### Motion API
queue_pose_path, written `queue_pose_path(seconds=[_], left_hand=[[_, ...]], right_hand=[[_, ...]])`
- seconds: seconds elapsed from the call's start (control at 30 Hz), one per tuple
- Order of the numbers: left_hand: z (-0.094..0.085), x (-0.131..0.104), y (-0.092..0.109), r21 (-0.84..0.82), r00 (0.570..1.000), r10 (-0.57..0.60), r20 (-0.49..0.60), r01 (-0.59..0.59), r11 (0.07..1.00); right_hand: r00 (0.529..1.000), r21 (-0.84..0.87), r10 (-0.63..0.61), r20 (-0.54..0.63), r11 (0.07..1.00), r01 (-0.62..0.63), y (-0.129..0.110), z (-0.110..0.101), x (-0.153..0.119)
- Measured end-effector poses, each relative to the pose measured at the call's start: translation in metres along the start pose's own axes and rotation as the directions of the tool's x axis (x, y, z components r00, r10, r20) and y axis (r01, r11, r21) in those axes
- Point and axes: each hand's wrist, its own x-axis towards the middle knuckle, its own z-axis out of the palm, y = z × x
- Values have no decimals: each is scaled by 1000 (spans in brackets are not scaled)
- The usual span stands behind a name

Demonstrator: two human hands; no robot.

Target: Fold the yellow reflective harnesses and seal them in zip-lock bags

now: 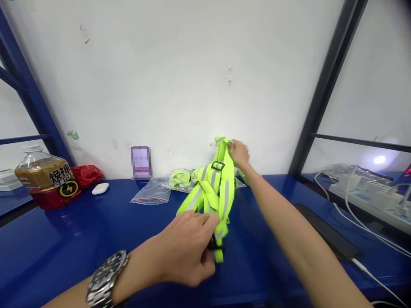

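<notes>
A neon-yellow reflective vest (pixel 221 184), made of straps with grey stripes and a black slider buckle, is stretched between my two hands above the blue table. My right hand (pixel 238 152) pinches its upper end, close to the white wall. Lower down, my left hand (pixel 189 248), with a metal watch on the wrist, is closed around the bottom straps by a black buckle (pixel 213 243), which my fingers partly cover. Behind the vest lie more neon-yellow bundles (pixel 180 178) in clear bags, partly hidden.
A flat zip bag (pixel 152 191) and a propped phone (pixel 141 162) are near the wall. Left stand a large drink bottle (pixel 46 177), a red plastic bag (pixel 86 175) and a white case (pixel 100 188). Right are a charging black phone (pixel 327 231), cables and a power strip (pixel 372 199).
</notes>
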Motion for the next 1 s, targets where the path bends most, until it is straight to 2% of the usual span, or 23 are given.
queue_pose_path(seconds=[0.07, 0.17, 0.2, 0.23, 0.27, 0.3, 0.37, 0.43, 0.5, 0.57, 0.63, 0.7, 0.77, 0.8, 0.83, 0.87, 1.0], left_hand=[[14, 13, -13, 134, 998, -54, 32, 49, 990], [35, 24, -36, 139, 990, -135, 48, 128, 982], [39, 24, -43, 120, 986, -162, 43, 156, 980], [42, 24, -47, 99, 983, -181, 33, 177, 979], [44, 23, -50, 80, 982, -190, 19, 188, 979], [45, 22, -52, 66, 982, -191, 1, 191, 979], [45, 20, -51, 63, 984, -177, -35, 179, 982], [47, 20, -47, 105, 986, -155, -65, 161, 981], [51, 21, -42, 190, 993, -88, -83, 102, 977], [55, 23, -36, 311, 994, 40, -104, -5, 950], [58, 23, -29, 439, 976, 179, -127, -107, 892], [58, 20, -23, 524, 953, 255, -163, -135, 841], [56, 14, -19, 548, 938, 280, -205, -127, 827], [56, 10, -18, 551, 932, 287, -221, -124, 826], [55, 7, -19, 553, 929, 290, -230, -121, 825], [55, 3, -20, 556, 929, 288, -232, -116, 823], [52, -3, -32, 563, 940, 222, -259, -40, 825]], right_hand=[[999, 2, 5, 49, 1000, -5, -14, 4, 0], [1000, 3, -18, 25, 1000, 18, -25, 1, -15], [998, 22, -69, -3, 997, 69, -26, -3, -25], [982, 79, -184, -46, 979, 187, -26, -6, -37], [951, 167, -307, -24, 937, 307, -25, -10, -49], [910, 265, -411, 50, 884, 385, -23, -14, -63], [812, 370, -531, 242, 824, 428, -20, -17, -89], [739, 341, -541, 403, 837, 427, -19, -12, -110], [718, 233, -491, 494, 870, 434, -21, -2, -125], [726, 132, -440, 529, 888, 442, -27, 9, -132], [746, 93, -419, 518, 894, 438, -32, 16, -131], [782, 90, -424, 457, 897, 434, -33, 16, -119], [855, 89, -399, 332, 915, 392, -26, 9, -96], [904, 85, -349, 248, 937, 339, -19, 4, -82], [975, 142, -210, 72, 970, 199, -10, 0, -67], [997, 215, -45, -55, 975, 56, 0, -4, -53], [985, 272, 146, -96, 956, -115, 34, -8, -16]])
